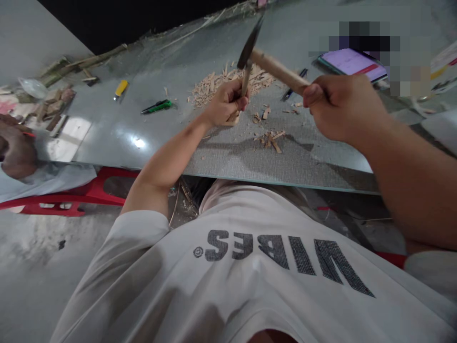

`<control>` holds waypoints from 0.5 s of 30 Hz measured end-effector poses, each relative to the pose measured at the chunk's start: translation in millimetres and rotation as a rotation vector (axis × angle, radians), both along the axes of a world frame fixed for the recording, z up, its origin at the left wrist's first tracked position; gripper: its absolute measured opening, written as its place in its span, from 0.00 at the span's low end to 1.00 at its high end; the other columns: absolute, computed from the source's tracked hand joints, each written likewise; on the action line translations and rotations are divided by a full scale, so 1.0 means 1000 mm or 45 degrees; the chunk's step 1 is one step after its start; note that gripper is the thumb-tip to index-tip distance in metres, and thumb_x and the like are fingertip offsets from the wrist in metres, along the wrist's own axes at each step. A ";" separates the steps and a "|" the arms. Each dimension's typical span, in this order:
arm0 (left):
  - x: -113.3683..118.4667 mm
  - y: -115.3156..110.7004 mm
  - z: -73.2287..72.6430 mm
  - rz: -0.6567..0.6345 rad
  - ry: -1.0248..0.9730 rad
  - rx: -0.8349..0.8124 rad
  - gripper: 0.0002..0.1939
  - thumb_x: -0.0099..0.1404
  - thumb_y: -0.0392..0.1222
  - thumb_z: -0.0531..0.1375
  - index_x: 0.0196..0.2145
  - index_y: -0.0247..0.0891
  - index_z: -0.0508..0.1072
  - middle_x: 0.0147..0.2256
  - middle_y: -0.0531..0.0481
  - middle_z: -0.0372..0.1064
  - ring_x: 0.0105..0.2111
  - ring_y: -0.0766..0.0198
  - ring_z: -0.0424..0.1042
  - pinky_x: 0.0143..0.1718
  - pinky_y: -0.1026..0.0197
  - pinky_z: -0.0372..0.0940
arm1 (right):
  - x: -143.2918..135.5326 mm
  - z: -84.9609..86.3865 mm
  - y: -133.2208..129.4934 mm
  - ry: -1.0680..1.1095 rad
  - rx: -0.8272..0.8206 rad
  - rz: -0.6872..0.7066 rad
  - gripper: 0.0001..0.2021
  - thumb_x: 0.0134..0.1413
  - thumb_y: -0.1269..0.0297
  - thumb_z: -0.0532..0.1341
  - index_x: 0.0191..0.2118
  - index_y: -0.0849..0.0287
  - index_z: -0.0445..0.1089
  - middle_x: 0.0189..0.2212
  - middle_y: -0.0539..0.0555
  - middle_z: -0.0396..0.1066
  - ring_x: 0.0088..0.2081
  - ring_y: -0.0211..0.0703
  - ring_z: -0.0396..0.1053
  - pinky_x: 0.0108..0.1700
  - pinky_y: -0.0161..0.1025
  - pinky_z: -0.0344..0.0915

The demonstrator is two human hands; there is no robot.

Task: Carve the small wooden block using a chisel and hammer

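My right hand is closed round the wooden handle of a hammer; its dark metal head is over the top of a chisel-like tool. That slim tool stands nearly upright in my left hand, whose fingers are wrapped round it. Its lower end is hidden by the fingers. Beneath my left hand a small light wooden piece rests on the grey table. A heap of wood chips lies just behind the hand, and a smaller cluster lies nearer the table edge.
A green cutter and a yellow tool lie to the left. A dark pen and a phone are at the right. Wood pieces lie far left, near another person's hand. A red chair stands by the edge.
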State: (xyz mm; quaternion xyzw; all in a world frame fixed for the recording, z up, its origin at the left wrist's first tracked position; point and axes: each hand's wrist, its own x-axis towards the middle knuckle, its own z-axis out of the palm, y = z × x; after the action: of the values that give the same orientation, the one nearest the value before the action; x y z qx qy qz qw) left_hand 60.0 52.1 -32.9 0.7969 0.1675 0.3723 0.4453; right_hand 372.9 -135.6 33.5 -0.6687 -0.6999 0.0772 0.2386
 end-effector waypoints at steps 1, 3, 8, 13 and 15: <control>0.000 0.000 0.000 -0.008 0.022 -0.004 0.43 0.65 0.95 0.77 0.40 0.53 0.75 0.31 0.50 0.73 0.34 0.57 0.66 0.41 0.44 0.71 | -0.001 0.001 0.000 -0.044 -0.058 -0.009 0.34 0.95 0.33 0.58 0.54 0.62 0.84 0.35 0.55 0.73 0.35 0.35 0.57 0.47 0.41 0.52; -0.001 0.000 0.000 -0.010 0.046 -0.015 0.43 0.66 0.95 0.77 0.39 0.53 0.76 0.31 0.50 0.73 0.34 0.58 0.65 0.40 0.46 0.72 | -0.001 0.002 0.000 -0.036 -0.078 -0.021 0.35 0.96 0.31 0.58 0.55 0.63 0.84 0.34 0.54 0.72 0.34 0.34 0.57 0.48 0.41 0.54; 0.002 0.004 -0.002 -0.013 0.017 0.019 0.43 0.64 0.98 0.75 0.38 0.57 0.77 0.27 0.53 0.72 0.33 0.57 0.65 0.38 0.43 0.68 | 0.005 -0.001 -0.004 0.277 0.231 0.107 0.44 0.93 0.21 0.49 0.53 0.59 0.85 0.36 0.58 0.76 0.34 0.37 0.66 0.45 0.42 0.60; 0.001 0.012 -0.008 -0.123 0.051 0.126 0.34 0.76 0.94 0.68 0.43 0.62 0.83 0.26 0.52 0.74 0.36 0.53 0.70 0.41 0.35 0.67 | 0.008 0.005 -0.003 0.189 0.051 0.065 0.30 0.95 0.37 0.59 0.45 0.58 0.80 0.30 0.53 0.68 0.31 0.37 0.59 0.42 0.44 0.54; 0.000 0.014 -0.012 -0.093 0.022 0.122 0.32 0.76 0.92 0.69 0.43 0.63 0.84 0.26 0.52 0.75 0.36 0.53 0.70 0.41 0.35 0.67 | 0.007 0.008 -0.002 0.138 0.010 0.038 0.26 0.94 0.43 0.64 0.44 0.59 0.79 0.29 0.52 0.66 0.31 0.36 0.57 0.43 0.44 0.50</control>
State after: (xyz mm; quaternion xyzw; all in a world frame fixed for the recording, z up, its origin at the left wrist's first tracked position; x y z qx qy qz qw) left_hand 59.9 66.5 -44.4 0.8261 0.1241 0.3563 0.4185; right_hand 379.9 -138.0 41.6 -0.6522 -0.6962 0.1141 0.2773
